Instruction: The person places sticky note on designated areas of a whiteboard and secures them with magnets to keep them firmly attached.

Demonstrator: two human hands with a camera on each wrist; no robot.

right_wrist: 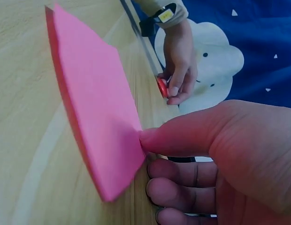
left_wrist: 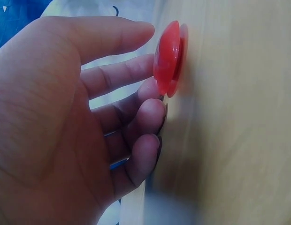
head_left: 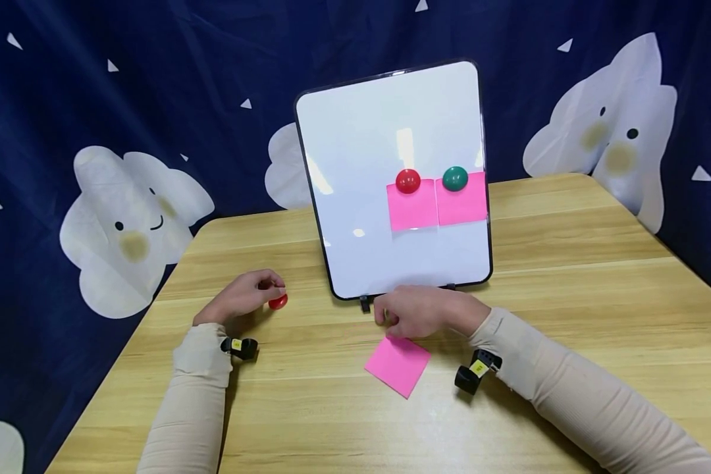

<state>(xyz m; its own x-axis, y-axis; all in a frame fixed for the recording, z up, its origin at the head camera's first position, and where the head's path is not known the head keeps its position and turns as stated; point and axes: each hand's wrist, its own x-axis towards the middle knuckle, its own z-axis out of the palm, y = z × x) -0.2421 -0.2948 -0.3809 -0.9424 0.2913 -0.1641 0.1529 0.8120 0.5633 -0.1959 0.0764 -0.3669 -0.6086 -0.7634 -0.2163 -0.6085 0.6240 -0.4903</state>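
Note:
In the head view my left hand [head_left: 245, 294] is at a red round magnet [head_left: 278, 301] on the table. The left wrist view shows the thumb slightly apart from this domed magnet [left_wrist: 168, 58], with the index fingertip at its far edge. My right hand [head_left: 417, 311] pinches a corner of a pink square sticky note [head_left: 398, 366] in front of the whiteboard. In the right wrist view the thumb lies on the corner of the note [right_wrist: 96, 93]; the index fingertip is hidden behind it.
A whiteboard [head_left: 355, 197] on a black stand [head_left: 365, 304] leans at the back of the wooden table [head_left: 308, 408]. On it a red magnet [head_left: 408, 181] and a green magnet [head_left: 455, 178] hold two pink notes [head_left: 413, 212]. A dark blue cloud-patterned curtain [head_left: 213, 66] hangs behind.

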